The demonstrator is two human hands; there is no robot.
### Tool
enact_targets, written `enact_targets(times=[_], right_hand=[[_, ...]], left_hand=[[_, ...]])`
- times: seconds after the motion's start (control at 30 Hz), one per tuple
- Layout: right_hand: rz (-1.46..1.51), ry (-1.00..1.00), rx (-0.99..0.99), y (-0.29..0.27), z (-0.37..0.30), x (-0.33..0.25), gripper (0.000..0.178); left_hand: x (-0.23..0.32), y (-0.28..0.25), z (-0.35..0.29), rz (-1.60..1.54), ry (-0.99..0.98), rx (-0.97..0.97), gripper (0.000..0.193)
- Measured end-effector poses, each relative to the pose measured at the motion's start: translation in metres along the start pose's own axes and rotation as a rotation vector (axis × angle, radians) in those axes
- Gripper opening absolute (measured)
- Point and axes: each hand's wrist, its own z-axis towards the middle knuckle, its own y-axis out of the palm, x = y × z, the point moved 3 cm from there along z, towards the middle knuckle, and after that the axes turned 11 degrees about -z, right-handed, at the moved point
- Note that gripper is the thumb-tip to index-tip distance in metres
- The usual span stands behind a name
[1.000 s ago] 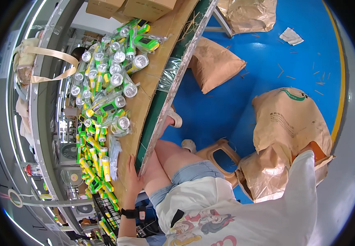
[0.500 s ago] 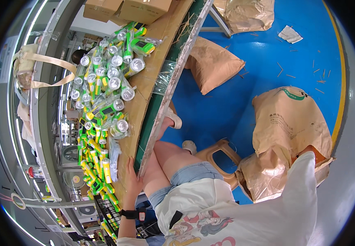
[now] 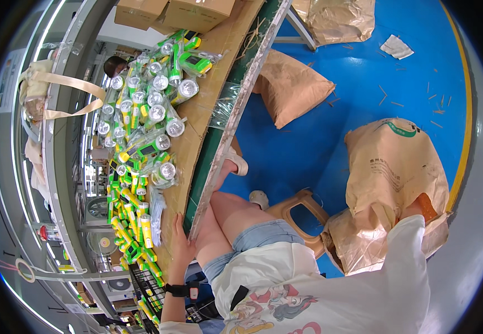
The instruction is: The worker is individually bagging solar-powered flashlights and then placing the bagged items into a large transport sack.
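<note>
My left hand (image 3: pixel 181 245) rests at the near edge of the workbench, its fingers stretched along the cardboard-covered top (image 3: pixel 181 192) and holding nothing. Close to those fingers lies a stack of clear plastic bags (image 3: pixel 157 214). Beyond it sits a heap of loose yellow-and-green flashlights (image 3: pixel 145 229), with more flashlights in clear bags (image 3: pixel 157 113) further up the bench. On the other side, my right arm (image 3: pixel 403 245) reaches down to a large brown paper sack (image 3: pixel 397 167). The right hand is hidden in the sack's opening, so its fingers and anything in them cannot be seen.
A tan plastic stool (image 3: pixel 277 210) stands beside my legs. Another paper sack (image 3: pixel 294 89) lies on the blue floor (image 3: pixel 314 161) among scattered sticks. Cardboard boxes (image 3: pixel 199 14) stand at the bench's far end. A black wire basket (image 3: pixel 148 289) is near my left forearm.
My right arm has shifted at the sack's mouth; bare forearm now shows below the sleeve, and the sack's top has moved slightly. My left hand stays in place. A person's head shifted behind the bench.
</note>
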Motion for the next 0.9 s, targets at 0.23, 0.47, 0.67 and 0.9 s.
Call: enact_targets(times=[0.23,0.47,0.67,0.9], right_hand=[[-0.002,0.003,-0.004,0.000,-0.005,0.001,0.019],[0.011,-0.004,-0.008,0.001,-0.011,-0.001,0.020],[0.023,-0.001,-0.006,-0.001,-0.008,-0.001,0.021],[0.047,0.003,-0.007,0.006,-0.008,0.002,0.022]], left_hand=[[0.002,0.000,0.001,-0.022,0.001,0.000,0.088],[-0.003,0.003,-0.002,-0.029,-0.024,0.043,0.086],[-0.001,0.003,-0.001,-0.058,-0.059,0.048,0.086],[0.000,0.004,-0.001,0.017,-0.041,0.047,0.087]])
